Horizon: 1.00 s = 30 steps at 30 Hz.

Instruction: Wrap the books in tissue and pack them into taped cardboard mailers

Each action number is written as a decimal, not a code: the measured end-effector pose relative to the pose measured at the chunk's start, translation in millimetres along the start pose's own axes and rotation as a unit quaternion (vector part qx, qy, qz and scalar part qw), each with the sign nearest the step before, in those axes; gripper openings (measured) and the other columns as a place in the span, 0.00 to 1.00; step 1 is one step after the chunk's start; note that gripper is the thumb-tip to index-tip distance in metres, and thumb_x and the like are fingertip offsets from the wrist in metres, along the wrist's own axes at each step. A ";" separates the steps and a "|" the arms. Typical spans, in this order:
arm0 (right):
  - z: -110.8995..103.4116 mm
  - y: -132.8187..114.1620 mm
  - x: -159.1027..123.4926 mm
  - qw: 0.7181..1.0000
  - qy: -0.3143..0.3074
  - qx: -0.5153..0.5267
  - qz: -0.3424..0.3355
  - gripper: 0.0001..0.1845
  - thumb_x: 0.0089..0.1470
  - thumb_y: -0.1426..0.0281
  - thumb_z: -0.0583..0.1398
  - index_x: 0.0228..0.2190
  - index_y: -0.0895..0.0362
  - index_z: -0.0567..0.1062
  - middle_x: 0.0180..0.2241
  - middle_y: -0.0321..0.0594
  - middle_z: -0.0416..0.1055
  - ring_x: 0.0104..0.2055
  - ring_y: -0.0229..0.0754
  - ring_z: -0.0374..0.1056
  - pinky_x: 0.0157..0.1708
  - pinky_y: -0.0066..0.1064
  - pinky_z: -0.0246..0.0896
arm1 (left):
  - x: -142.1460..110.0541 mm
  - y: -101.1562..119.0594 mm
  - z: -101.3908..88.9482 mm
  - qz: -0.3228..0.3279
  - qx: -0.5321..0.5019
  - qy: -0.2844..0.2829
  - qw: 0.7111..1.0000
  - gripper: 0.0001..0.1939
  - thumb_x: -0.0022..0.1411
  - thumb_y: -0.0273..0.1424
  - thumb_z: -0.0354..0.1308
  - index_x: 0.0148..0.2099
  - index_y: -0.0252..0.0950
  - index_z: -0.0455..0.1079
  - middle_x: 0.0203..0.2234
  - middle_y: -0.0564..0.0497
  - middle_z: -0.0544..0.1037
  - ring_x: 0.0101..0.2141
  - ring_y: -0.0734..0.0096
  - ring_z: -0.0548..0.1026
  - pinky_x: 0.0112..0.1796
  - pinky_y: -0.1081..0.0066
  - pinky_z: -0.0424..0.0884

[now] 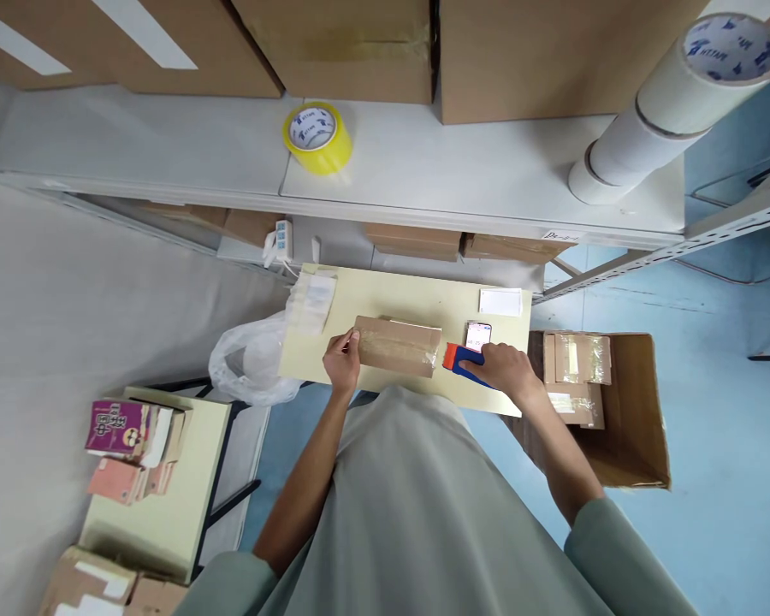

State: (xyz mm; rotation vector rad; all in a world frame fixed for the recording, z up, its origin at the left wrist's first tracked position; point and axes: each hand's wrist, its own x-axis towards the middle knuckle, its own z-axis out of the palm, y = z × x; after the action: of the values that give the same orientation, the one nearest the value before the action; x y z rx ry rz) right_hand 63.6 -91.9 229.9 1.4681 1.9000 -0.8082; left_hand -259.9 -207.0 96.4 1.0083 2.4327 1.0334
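Observation:
A small cardboard box (398, 346) with clear tape along it lies at the front of the pale yellow table (417, 295). My left hand (342, 363) pinches its left end between thumb and fingers. In my right hand (506, 371) is a blue tape dispenser (471, 363) with an orange-red front end, pointing left, a short way from the box's right end. Just beyond this hand, a phone (478, 334) with a lit screen rests on the table. A white label or card (500, 301) sits near the far right corner.
An open carton (638, 402) with taped parcels stands on the right. Clear plastic bags (257, 355) hang at the table's left. Above, a shelf (475, 171) bears yellow tape (318, 137), stacked white rolls (673, 107) and cartons. Books (125, 428) sit on a side table at left.

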 end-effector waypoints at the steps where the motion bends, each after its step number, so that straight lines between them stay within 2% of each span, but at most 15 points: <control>1: 0.9 -1.3 0.5 1.000 -0.001 0.000 -0.001 0.30 0.71 0.46 0.58 0.52 0.60 0.81 0.48 0.58 0.82 0.53 0.57 0.79 0.47 0.37 0.66 | -0.2 -0.2 0.1 -0.001 0.001 -0.003 1.000 0.23 0.72 0.46 0.57 0.51 0.36 0.84 0.46 0.41 0.85 0.46 0.57 0.84 0.52 0.61 0.79; 7: 1.3 -8.8 -2.5 1.000 -0.001 -0.003 0.005 0.29 0.72 0.49 0.58 0.52 0.62 0.81 0.50 0.60 0.81 0.54 0.58 0.79 0.45 0.36 0.67 | 0.1 -0.6 -2.4 -0.003 0.006 -0.018 1.000 0.24 0.72 0.48 0.56 0.52 0.36 0.84 0.49 0.39 0.86 0.47 0.55 0.84 0.48 0.61 0.80; 10: 3.5 -14.1 -5.8 1.000 0.005 -0.005 0.011 0.29 0.72 0.50 0.58 0.53 0.63 0.81 0.50 0.60 0.82 0.54 0.58 0.80 0.44 0.36 0.68 | 1.6 -2.4 -3.6 0.000 0.000 -0.028 1.000 0.25 0.71 0.49 0.56 0.52 0.37 0.84 0.49 0.40 0.86 0.47 0.55 0.84 0.50 0.60 0.80; 19: 17.6 -48.7 -20.1 0.997 0.069 -0.030 0.034 0.24 0.74 0.55 0.59 0.50 0.63 0.82 0.46 0.59 0.83 0.50 0.54 0.82 0.42 0.33 0.68 | 9.0 -16.7 -5.0 0.010 -0.010 -0.087 0.996 0.26 0.71 0.51 0.54 0.48 0.37 0.83 0.49 0.38 0.86 0.51 0.51 0.83 0.53 0.57 0.79; 23: 23.0 -59.6 -26.4 0.994 0.088 -0.041 0.053 0.23 0.74 0.55 0.58 0.48 0.62 0.82 0.44 0.58 0.84 0.47 0.54 0.82 0.40 0.34 0.68 | 12.4 -21.3 -10.7 0.021 -0.004 -0.106 0.994 0.25 0.71 0.52 0.53 0.45 0.39 0.83 0.47 0.40 0.86 0.49 0.53 0.83 0.52 0.59 0.79; 26: 34.9 -69.9 -22.5 0.991 0.106 -0.049 0.072 0.23 0.74 0.55 0.57 0.47 0.62 0.82 0.41 0.59 0.83 0.45 0.54 0.82 0.38 0.35 0.67 | 15.5 -21.5 -14.4 0.032 -0.009 -0.116 0.993 0.24 0.71 0.51 0.54 0.43 0.40 0.83 0.44 0.41 0.87 0.47 0.54 0.84 0.52 0.59 0.78; 30: 63.7 -91.2 -5.2 0.986 0.123 -0.053 0.099 0.20 0.74 0.61 0.56 0.48 0.64 0.81 0.39 0.60 0.83 0.41 0.55 0.83 0.36 0.36 0.66 | 23.2 -22.0 -20.7 0.043 -0.014 -0.123 0.991 0.22 0.70 0.50 0.54 0.42 0.41 0.83 0.44 0.41 0.87 0.46 0.53 0.83 0.51 0.58 0.78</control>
State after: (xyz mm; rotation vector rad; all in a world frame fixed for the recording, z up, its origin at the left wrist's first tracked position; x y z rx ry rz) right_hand -18.3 -162.5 202.9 1.7203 1.9007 -0.4446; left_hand -297.6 -211.8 94.5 1.1666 2.1869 0.9086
